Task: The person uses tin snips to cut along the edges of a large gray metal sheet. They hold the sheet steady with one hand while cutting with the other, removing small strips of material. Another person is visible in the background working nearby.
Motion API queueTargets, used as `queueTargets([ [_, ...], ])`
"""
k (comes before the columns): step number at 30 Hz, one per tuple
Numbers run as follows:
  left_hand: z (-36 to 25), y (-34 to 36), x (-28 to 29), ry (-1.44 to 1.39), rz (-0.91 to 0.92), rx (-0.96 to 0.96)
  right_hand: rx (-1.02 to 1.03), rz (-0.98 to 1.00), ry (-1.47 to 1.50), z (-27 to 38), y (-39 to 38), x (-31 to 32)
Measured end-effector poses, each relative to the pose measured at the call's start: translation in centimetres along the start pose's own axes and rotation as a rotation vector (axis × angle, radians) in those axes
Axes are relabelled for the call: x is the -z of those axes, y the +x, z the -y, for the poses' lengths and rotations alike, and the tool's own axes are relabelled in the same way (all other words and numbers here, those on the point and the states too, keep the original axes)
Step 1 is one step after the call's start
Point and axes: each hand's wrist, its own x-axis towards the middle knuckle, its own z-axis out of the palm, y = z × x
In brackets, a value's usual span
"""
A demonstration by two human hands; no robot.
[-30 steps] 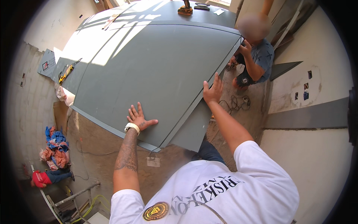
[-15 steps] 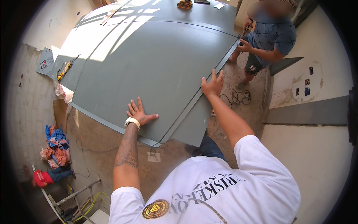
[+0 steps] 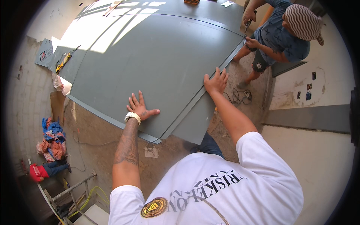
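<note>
A large grey sheet panel [image 3: 123,56] with narrow edge strips lies flat before me, sunlight across its far left part. My left hand [image 3: 140,107] rests open on its near part, fingers spread. My right hand [image 3: 215,80] lies beside the right-hand strip [image 3: 188,111], fingers apart over the edge. At the far right corner a co-worker [image 3: 279,37] in a blue shirt and striped head cover bends over the panel, one hand on a dark hand tool [image 3: 248,24], the other at the corner. A yellow-and-black tool [image 3: 63,62] lies on the left side.
On the concrete floor [image 3: 97,127] are cables [image 3: 238,96] at right and blue and pink crumpled sheets [image 3: 52,138] at left. A metal ladder [image 3: 73,193] stands lower left near a person in red [image 3: 39,172]. An orange tool [image 3: 191,2] sits at the far edge.
The co-worker has risen and shifted right, now bending over the corner with the dark tool raised higher. My hands stay on the panel; the whole scene sits slightly higher in view.
</note>
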Motion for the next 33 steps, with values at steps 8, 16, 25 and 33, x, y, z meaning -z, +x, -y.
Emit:
queueTargets([
  [8,0.3,0.2,-0.1,-0.007,0.016,0.021,-0.015,0.026,-0.026,0.7,0.1,0.1],
  [16,0.4,0.0,-0.2,-0.006,-0.001,0.004,0.004,-0.019,-0.019,0.2,-0.1,-0.5],
  [25,0.9,0.2,-0.7,-0.012,-0.011,0.006,0.022,-0.023,-0.04,0.2,0.1,-0.6],
  [33,0.7,-0.1,-0.3,-0.054,-0.003,-0.005,0.023,0.006,-0.038,0.2,0.0,-0.3],
])
